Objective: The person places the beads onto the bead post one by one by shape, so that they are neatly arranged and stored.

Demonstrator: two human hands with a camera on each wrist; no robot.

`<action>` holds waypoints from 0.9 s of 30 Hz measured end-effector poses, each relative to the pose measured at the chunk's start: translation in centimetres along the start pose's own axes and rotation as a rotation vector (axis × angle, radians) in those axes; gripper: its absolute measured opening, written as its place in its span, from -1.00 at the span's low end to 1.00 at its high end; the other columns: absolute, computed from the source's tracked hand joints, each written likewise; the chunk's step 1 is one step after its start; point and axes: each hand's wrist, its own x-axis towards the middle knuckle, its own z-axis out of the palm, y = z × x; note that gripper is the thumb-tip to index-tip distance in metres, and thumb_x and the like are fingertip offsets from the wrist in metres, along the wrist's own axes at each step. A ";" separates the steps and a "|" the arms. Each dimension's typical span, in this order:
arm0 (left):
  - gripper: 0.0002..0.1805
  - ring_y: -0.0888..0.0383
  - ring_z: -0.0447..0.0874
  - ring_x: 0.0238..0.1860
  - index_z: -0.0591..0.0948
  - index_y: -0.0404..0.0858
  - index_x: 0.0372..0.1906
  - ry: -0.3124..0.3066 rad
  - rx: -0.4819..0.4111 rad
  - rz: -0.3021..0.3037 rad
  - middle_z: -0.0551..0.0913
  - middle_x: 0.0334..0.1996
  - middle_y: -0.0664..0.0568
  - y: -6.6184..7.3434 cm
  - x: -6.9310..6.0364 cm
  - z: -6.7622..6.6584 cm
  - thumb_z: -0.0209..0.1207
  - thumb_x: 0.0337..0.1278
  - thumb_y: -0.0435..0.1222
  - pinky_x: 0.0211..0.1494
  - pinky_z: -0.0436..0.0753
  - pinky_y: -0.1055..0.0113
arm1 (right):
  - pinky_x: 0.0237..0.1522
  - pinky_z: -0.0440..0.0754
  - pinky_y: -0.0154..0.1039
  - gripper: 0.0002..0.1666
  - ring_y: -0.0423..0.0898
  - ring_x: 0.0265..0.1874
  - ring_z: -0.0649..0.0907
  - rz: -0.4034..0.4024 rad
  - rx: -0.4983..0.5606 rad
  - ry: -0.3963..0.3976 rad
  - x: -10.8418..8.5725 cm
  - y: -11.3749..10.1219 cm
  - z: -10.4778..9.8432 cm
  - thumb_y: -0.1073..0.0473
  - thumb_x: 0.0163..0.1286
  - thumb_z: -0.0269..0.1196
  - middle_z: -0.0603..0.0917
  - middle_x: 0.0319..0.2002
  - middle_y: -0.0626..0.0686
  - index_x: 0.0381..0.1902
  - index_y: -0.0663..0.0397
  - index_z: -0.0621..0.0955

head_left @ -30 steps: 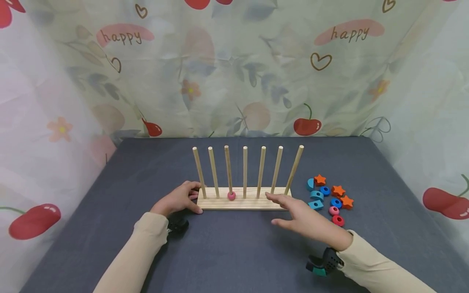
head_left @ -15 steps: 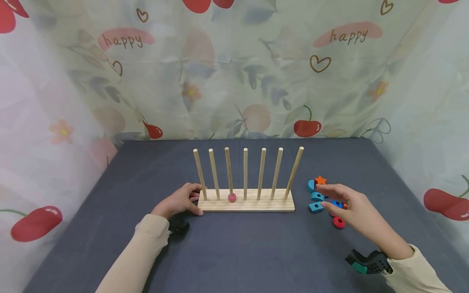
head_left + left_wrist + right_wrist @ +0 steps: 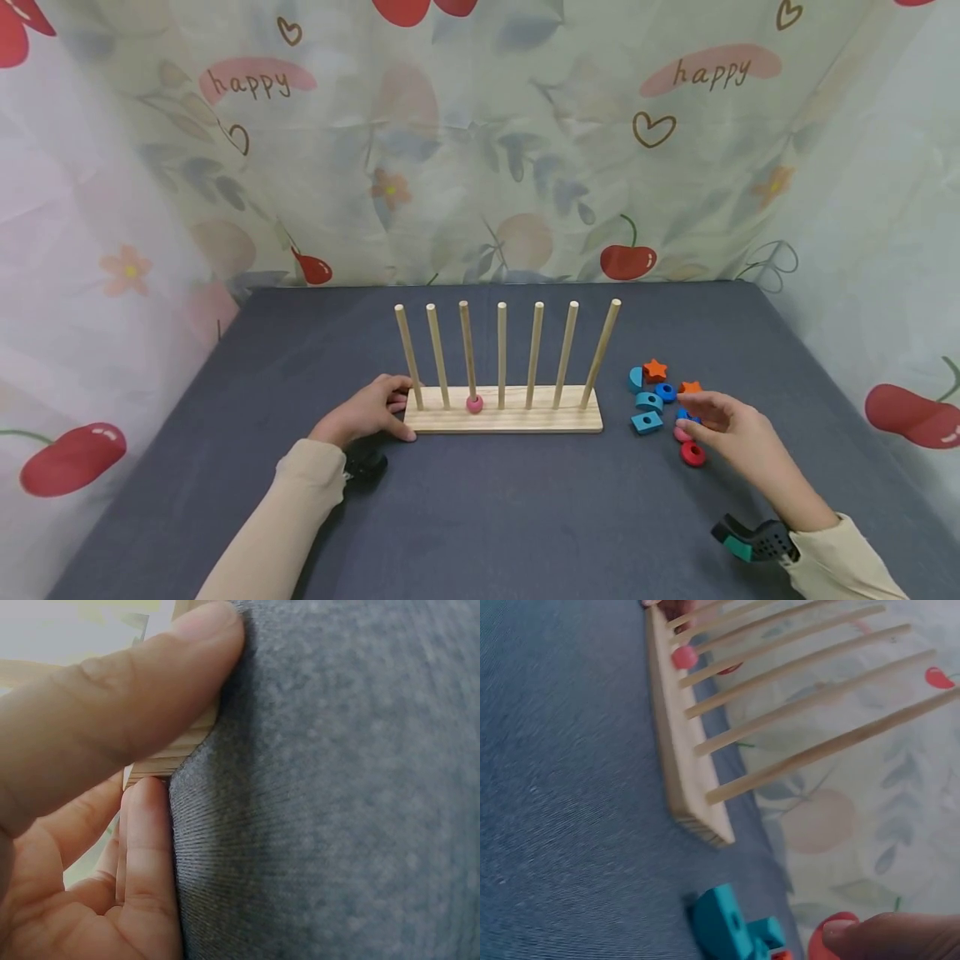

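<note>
Pale wooden pegboard (image 3: 525,422), mid-frame, looks stiff; the left hand (image 3: 366,410) pinches its end. Right of centre, the right hand (image 3: 741,429) curves half-open over probably light, hard beads (image 3: 686,458), grip unclear; best pinched by their rims

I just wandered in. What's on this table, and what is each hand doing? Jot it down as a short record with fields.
Stand: wooden base with seven pegs
Threaded: one pink bead, low on the third peg from the left in the head view
Loose at right: blue blocks, blue ring, orange star, red ring; other pieces partly hidden
Left hand: grips the base's left end
Right hand: at the loose pieces, thumb and fingers apart
Surface: dark cloth
</note>
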 end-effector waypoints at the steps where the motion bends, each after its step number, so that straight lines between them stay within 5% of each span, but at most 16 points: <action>1: -0.14 -0.08 0.41 0.17 0.43 -0.34 0.26 0.002 -0.003 -0.006 0.33 0.13 -0.19 0.0 0.0 0.0 0.53 -0.34 -0.47 0.32 0.47 0.09 | -0.10 0.65 0.04 -0.33 0.22 0.08 0.59 0.014 -0.005 -0.012 0.1 0.2 0.1 -0.14 0.32 0.27 0.55 0.17 0.29 0.24 0.16 0.48; 13: -0.13 -0.08 0.43 0.16 0.43 -0.35 0.26 0.003 0.019 0.001 0.34 0.10 -0.19 -0.1 0.1 0.1 0.54 -0.34 -0.44 0.31 0.48 0.09 | -0.18 0.64 0.03 -0.45 0.13 -0.12 0.65 0.059 -0.106 -0.028 0.9 1.7 1.2 -0.05 0.35 0.27 0.60 -0.04 0.31 0.08 0.29 0.58; 27: -0.15 -0.05 0.42 0.13 0.46 -0.32 0.23 0.000 0.003 -0.009 0.34 0.09 -0.17 -0.3 0.3 0.0 0.55 -0.36 -0.45 0.31 0.47 0.08 | -0.27 0.66 -0.05 -0.65 0.04 -0.23 0.66 0.002 -0.136 0.006 1.2 1.2 2.5 0.11 0.31 0.30 0.59 -0.17 0.21 -0.06 0.25 0.67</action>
